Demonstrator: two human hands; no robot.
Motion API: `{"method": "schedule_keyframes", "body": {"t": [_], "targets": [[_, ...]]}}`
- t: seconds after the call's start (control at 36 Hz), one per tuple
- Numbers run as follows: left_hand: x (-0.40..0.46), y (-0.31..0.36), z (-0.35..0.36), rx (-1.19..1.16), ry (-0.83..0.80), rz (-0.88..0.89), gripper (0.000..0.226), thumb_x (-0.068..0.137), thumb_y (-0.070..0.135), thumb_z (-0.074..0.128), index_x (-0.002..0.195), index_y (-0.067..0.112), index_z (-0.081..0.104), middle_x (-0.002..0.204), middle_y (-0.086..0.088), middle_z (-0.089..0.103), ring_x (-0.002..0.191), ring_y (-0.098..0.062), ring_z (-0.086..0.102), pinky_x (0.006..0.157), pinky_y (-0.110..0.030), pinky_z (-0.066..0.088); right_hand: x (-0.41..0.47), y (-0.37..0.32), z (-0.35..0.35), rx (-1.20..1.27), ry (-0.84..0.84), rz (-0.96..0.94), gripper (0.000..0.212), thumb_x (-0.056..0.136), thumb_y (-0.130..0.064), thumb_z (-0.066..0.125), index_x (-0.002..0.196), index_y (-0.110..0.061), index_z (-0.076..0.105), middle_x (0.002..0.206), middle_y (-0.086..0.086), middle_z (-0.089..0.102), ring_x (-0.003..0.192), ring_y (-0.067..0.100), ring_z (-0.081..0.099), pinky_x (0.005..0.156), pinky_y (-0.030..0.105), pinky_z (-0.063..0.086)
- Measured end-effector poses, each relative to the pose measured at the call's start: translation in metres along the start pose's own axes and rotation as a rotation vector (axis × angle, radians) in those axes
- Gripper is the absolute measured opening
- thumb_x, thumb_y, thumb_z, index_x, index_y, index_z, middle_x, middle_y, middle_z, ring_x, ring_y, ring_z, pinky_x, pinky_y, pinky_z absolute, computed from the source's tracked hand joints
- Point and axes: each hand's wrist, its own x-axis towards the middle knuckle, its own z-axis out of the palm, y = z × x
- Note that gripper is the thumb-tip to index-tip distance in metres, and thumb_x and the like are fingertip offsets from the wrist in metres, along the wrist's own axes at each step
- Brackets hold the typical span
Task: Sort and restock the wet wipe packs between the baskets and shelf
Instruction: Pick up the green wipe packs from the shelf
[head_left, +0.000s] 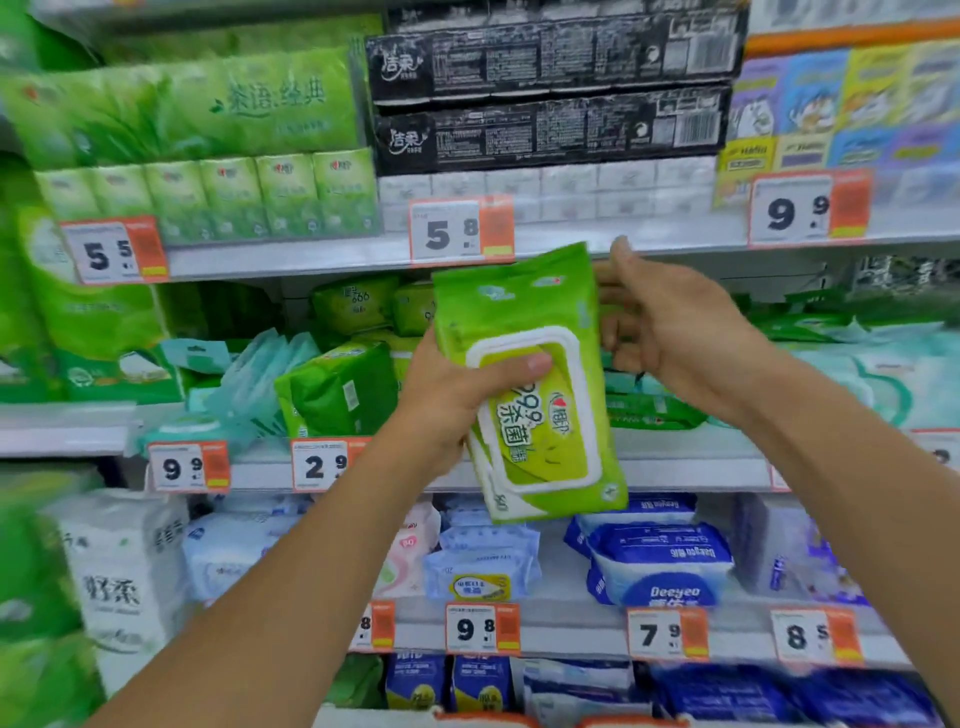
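Head view: green wipe pack (530, 384) held upright before middle shelf (675, 470), left hand (447, 400) gripping it, thumb on lid, right hand (670, 332) loosely curled beside its top edge, contact unclear; advise steadying top, sliding among green packs (337, 387) behind.

Tiered shop shelving (332, 262) with orange price tags (461, 231), seemingly brightly lit.

"99.9" on the green wipe pack (535, 384), "Deeyeo" on a blue pack (670, 566), "5.8" on a shelf tag (460, 231).
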Motion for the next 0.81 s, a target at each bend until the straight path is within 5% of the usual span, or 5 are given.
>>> {"method": "schedule_keyframes", "body": {"t": [0.14, 0.22, 0.39, 0.53, 0.81], "targets": [[-0.028, -0.010, -0.016, -0.350, 0.173, -0.379, 0.059, 0.069, 0.039, 0.076, 0.117, 0.007, 0.069, 0.114, -0.020, 0.071, 0.103, -0.035, 0.070, 0.092, -0.053, 0.053, -0.033, 0.047, 0.029, -0.263, -0.316, 0.243, 0.079, 0.062, -0.046, 0.090, 0.130, -0.030, 0.054, 0.114, -0.008, 0.072, 0.100, 0.005, 0.070, 0.085, 0.024, 0.056], [-0.042, -0.013, -0.035, -0.328, 0.226, -0.411, 0.064, 0.074, 0.048, 0.069, 0.123, 0.008, 0.066, 0.118, -0.020, 0.069, 0.110, -0.036, 0.067, 0.095, -0.052, 0.052, -0.046, 0.076, 0.047, -0.085, -0.344, 0.311, 0.080, 0.059, -0.010, 0.092, 0.130, -0.022, 0.057, 0.113, 0.001, 0.075, 0.103, 0.022, 0.072, 0.087, 0.037, 0.057], [-0.051, -0.011, -0.099, -0.081, 0.395, -0.372, 0.093, 0.056, 0.038, 0.092, 0.138, 0.017, 0.053, 0.119, -0.011, 0.070, 0.103, -0.030, 0.069, 0.072, -0.044, 0.058, -0.043, 0.092, 0.063, -0.044, -0.430, 0.369, 0.065, 0.061, -0.012, 0.086, 0.121, -0.021, 0.066, 0.112, 0.006, 0.075, 0.103, 0.028, 0.072, 0.095, 0.046, 0.055], [-0.078, 0.006, -0.139, 0.296, 0.089, -0.527, 0.032, 0.071, 0.031, 0.076, 0.099, 0.014, 0.072, 0.090, -0.001, 0.075, 0.077, -0.011, 0.070, 0.067, -0.025, 0.056, -0.047, 0.113, 0.072, -0.022, -0.618, 0.508, 0.058, 0.067, -0.009, 0.078, 0.123, -0.016, 0.064, 0.118, 0.011, 0.072, 0.109, 0.032, 0.069, 0.098, 0.044, 0.053], [-0.144, -0.073, -0.164, 0.754, -0.401, -1.396, 0.035, 0.102, 0.017, 0.050, 0.134, 0.003, 0.046, 0.123, -0.017, 0.059, 0.098, -0.032, 0.066, 0.086, -0.038, 0.058, -0.107, 0.206, 0.138, -0.669, -1.114, 0.661, 0.080, 0.069, -0.043, 0.087, 0.138, -0.023, 0.055, 0.137, -0.009, 0.057, 0.126, 0.014, 0.055, 0.101, 0.026, 0.047]]}}
